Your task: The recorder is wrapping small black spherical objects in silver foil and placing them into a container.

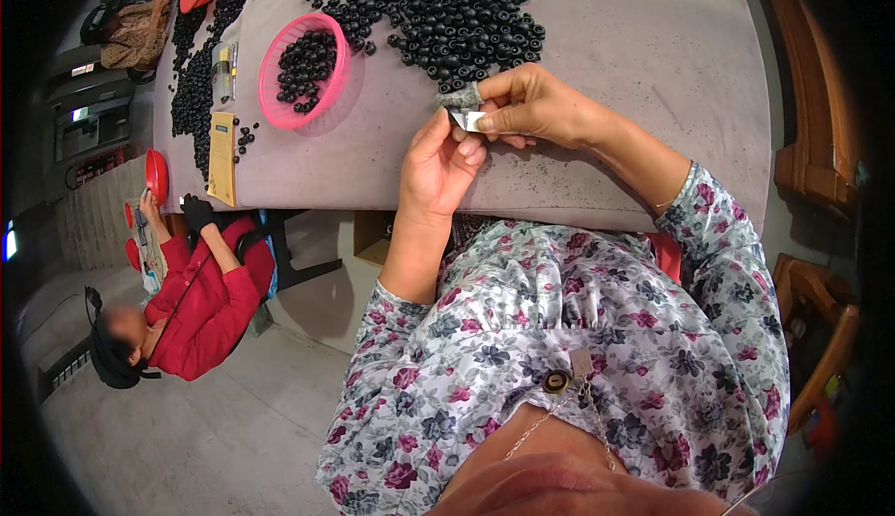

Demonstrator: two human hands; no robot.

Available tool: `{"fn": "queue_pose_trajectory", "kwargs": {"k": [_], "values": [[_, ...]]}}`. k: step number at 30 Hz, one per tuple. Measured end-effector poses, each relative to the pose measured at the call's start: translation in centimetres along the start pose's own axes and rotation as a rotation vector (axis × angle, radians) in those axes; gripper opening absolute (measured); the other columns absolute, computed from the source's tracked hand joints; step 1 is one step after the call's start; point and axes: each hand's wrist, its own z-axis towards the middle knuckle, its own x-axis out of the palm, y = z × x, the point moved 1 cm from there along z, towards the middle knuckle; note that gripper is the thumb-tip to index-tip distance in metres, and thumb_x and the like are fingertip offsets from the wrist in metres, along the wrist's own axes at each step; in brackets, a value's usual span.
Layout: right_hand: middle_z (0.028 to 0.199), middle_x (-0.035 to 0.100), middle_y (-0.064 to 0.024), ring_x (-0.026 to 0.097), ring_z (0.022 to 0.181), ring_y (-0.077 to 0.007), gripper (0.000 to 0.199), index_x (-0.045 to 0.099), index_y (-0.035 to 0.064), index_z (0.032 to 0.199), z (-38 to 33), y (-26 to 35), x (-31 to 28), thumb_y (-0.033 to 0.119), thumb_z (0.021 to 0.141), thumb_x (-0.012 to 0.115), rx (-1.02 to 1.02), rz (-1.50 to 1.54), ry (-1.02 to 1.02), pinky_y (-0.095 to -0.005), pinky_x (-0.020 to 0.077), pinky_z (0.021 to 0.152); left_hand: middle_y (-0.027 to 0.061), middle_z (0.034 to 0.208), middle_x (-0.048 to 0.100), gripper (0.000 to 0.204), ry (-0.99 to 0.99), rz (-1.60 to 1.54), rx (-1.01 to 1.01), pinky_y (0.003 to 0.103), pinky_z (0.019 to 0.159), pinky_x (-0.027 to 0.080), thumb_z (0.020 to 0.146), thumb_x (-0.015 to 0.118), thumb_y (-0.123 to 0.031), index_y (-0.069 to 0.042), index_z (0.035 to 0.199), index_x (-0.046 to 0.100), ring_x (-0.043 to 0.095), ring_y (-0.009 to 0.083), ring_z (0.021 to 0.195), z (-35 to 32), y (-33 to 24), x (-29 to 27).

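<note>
- Head view: left hand (433, 169) is raised over the worktop (643, 59) near its front edge; its thumb and fingers close around a small dark piece (455, 119), mostly hidden by the grip.
- Right hand (543, 110) pinches a flat pale strip (475, 122) between thumb and fingers, against or just beside the dark piece; contact unclear.
- Grey wrap (459, 96) shows at the right fingertips.
- Beyond the hands: broad heap of black round parts (466, 27); more lie inside a pink basket (346, 55) to the left.
- Co-worker in red (210, 320) sits at far left.
- Handling, judged: dark piece probably light and smooth, apt to slip; best held by its sides, close to the fingertips. Strip looks thin and stiff, its edge possibly sharp; hold by the flat faces. Loose round parts likely roll.
</note>
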Motion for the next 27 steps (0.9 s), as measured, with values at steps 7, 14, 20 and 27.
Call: {"fn": "queue_pose_trajectory", "kwargs": {"k": [7, 14, 20, 27], "values": [[0.066, 0.059, 0.0018, 0.049, 0.052, -0.0048, 0.011, 0.066, 0.0027, 0.082, -0.1, 0.3, 0.2, 0.011, 0.089, 0.066, 0.034, -0.013, -0.017, -0.0211, 0.0348, 0.044, 0.003, 0.081, 0.051, 0.028, -0.009, -0.015, 0.004, 0.027, 0.062, 0.039, 0.101, 0.051, -0.026, 0.001, 0.107, 0.056, 0.048, 0.0132, 0.07, -0.1, 0.1, 0.1], [0.068, 0.059, 0.0012, 0.049, 0.053, -0.0043, 0.013, 0.066, 0.0031, 0.081, 0.1, 0.1, 0.0, 0.012, 0.091, 0.065, 0.041, 0.006, -0.049, -0.0204, 0.0342, 0.044, 0.0024, 0.08, 0.051, 0.024, 0.009, -0.043, -0.023, 0.028, 0.062, 0.039, 0.1, 0.053, -0.026, -0.002, 0.101, 0.056, 0.047, 0.0129, 0.069, -0.3, 0.2, 0.3], [0.068, 0.059, 0.0022, 0.05, 0.053, -0.0043, 0.01, 0.067, 0.0033, 0.089, -0.1, 0.4, 0.0, 0.013, 0.09, 0.067, 0.018, 0.035, 0.007, -0.0202, 0.0354, 0.045, 0.002, 0.08, 0.051, 0.025, -0.01, -0.045, -0.013, 0.027, 0.062, 0.04, 0.1, 0.053, -0.027, -0.002, 0.099, 0.056, 0.049, 0.013, 0.069, -0.2, 0.0, 0.9], [0.07, 0.062, 0.0021, 0.052, 0.054, -0.0044, 0.017, 0.068, 0.0023, 0.101, -0.2, 0.7, 0.2, 0.013, 0.088, 0.069, 0.018, 0.006, 0.024, -0.0196, 0.0369, 0.046, 0.0017, 0.08, 0.051, 0.026, -0.018, 0.009, 0.024, 0.027, 0.061, 0.041, 0.1, 0.053, -0.029, -0.003, 0.099, 0.055, 0.049, 0.0121, 0.069, -0.1, 0.0, 0.2]]}}
